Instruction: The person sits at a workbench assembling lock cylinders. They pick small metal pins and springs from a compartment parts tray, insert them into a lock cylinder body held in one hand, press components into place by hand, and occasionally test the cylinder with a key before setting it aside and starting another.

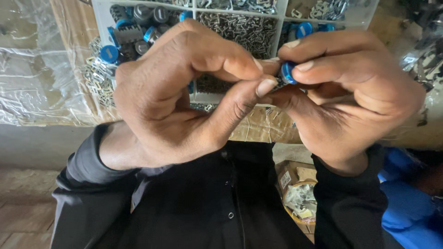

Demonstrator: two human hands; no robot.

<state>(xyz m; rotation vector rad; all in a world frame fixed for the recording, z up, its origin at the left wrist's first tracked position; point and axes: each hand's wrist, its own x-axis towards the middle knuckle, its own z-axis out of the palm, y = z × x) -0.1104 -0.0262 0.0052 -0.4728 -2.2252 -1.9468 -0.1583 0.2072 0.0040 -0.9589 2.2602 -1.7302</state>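
Note:
My left hand (184,92) and my right hand (350,87) meet close in front of the camera. Between their fingertips sits a small cylinder part with a blue cap (288,72). My right thumb and fingers grip its blue end. My left thumb and forefinger pinch the dark metal end beside it. Most of the part is hidden by the fingers. Behind the hands lies a white divided tray (196,11) with blue-capped cylinders (131,27) in one compartment and small metal pieces (240,27) in another.
Loose metal clips (97,78) lie on the cardboard left of the tray. Clear plastic sheeting (37,69) covers the far left. More metal parts (429,60) are at the right edge. Below, a basket with scraps (300,198) stands beside something blue (410,198).

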